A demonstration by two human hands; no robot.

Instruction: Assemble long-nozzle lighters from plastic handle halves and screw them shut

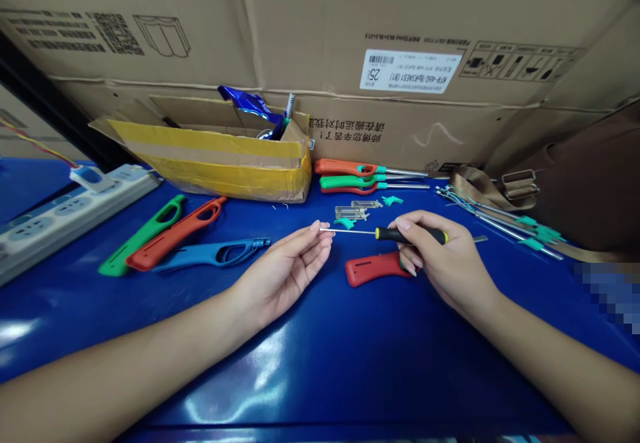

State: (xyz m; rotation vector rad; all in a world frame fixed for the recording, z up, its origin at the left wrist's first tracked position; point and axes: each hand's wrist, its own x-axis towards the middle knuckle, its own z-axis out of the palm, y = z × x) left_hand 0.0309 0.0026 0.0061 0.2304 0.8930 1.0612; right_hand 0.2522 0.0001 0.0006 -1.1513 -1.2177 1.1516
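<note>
My right hand [445, 249] is closed around the black and yellow handle of a screwdriver [387, 234], whose thin shaft points left. At the shaft's tip, the thumb and fingertips of my left hand [295, 256] are pinched together; whatever lies between them is too small to make out. Below the screwdriver, a red lighter body [373, 269] lies on the blue table, partly hidden by my right fingers. Just beyond my hands are clear plastic fuel tanks [351, 213] and small teal triggers [344, 223]. A metal lighter tube pokes out to the right behind my right hand.
Green [143, 236], red [175, 235] and blue [210, 255] lighter casings lie left, near a power strip [80, 209]. Behind stand an open carton [215, 175] and stacked long lighters [345, 181]. Wired metal tubes [515, 229] and a brown bag [585, 169] are right.
</note>
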